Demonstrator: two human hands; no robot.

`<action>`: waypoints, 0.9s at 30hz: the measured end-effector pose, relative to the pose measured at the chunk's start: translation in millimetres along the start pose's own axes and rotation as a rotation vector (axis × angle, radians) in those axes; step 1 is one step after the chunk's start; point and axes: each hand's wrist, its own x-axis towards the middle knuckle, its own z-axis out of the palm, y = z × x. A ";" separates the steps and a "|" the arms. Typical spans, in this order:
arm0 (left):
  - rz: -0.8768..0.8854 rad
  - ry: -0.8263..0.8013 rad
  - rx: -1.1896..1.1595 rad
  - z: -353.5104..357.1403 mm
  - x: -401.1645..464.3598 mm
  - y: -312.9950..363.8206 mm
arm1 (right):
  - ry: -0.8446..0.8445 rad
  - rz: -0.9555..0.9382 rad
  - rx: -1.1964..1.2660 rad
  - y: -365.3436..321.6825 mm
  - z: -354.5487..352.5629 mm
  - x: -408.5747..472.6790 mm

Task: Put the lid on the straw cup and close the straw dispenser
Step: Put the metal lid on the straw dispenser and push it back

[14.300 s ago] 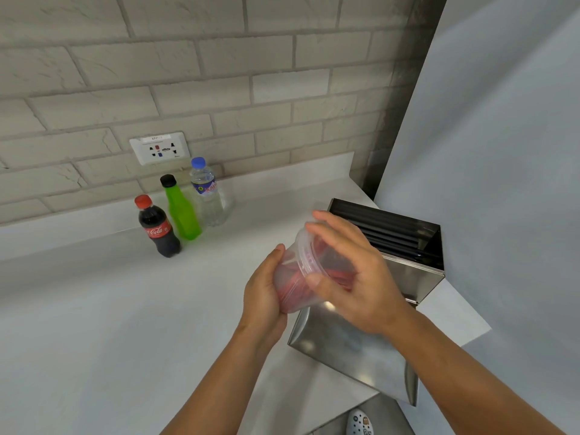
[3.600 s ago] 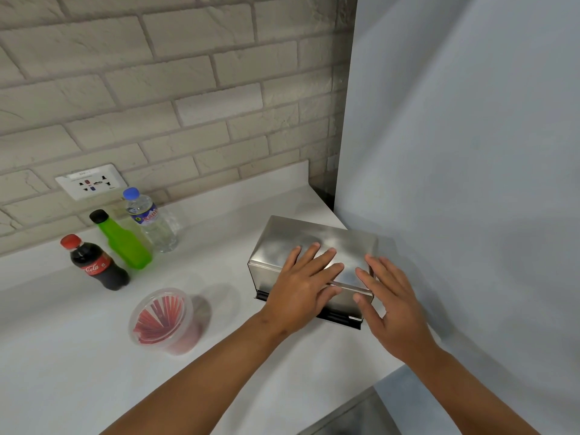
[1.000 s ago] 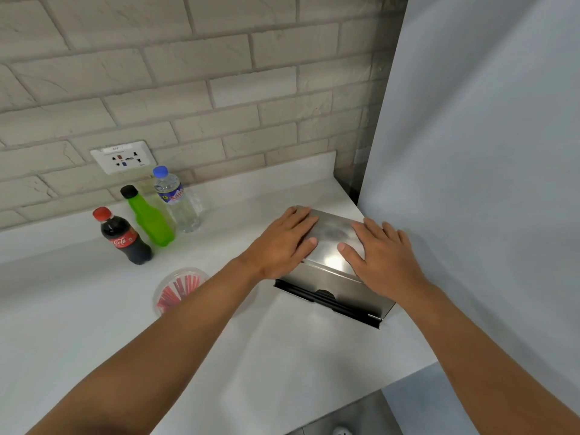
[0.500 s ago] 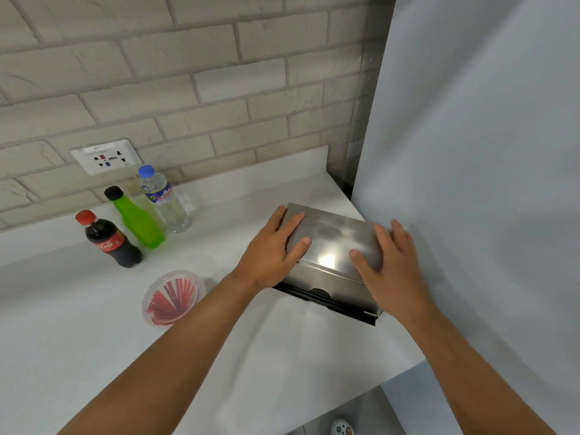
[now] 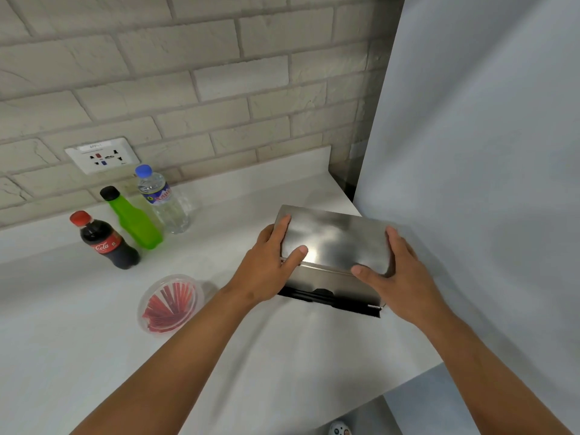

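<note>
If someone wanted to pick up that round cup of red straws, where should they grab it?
Probably around the clear side wall of the straw cup, reaching in from the front or the bare counter to its left: it stands upright, and its flat lid offers no handle.

**Even, soft light with one hot spot on the steel**

The scene I look down on is bright and evenly lit, seemingly from overhead. My forearms throw only faint, soft shadows across the white counter [image 5: 94, 340]. The one real glare sits on the lid of the straw dispenser [image 5: 332, 243], a white patch beside my left hand [image 5: 266, 271] (the brushed metal smears it). The wide lens bends the brick wall [image 5: 188, 73] lines towards the edges. Focus holds fairly sharp throughout, with slight softness at the frame's borders.
</note>
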 end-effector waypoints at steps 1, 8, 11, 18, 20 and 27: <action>-0.002 0.008 -0.005 0.8 -1.5 -1.3 | -0.013 -0.001 0.036 0.3 -2.1 6.5; -0.101 0.112 -0.096 -19.9 19.0 -23.8 | -0.137 -0.082 -0.036 -21.0 5.9 90.4; -0.091 0.113 -0.089 -25.5 32.6 -26.6 | -0.121 -0.118 -0.117 -28.8 7.9 119.4; -0.164 0.124 -0.042 -46.8 76.1 -36.0 | -0.121 -0.149 -0.118 -46.3 16.6 169.3; -0.167 0.127 -0.032 -52.0 87.3 -35.7 | -0.122 -0.143 -0.093 -46.3 17.3 182.7; -0.206 0.115 -0.019 -60.9 125.5 -33.3 | -0.180 -0.155 -0.089 -51.8 14.5 236.4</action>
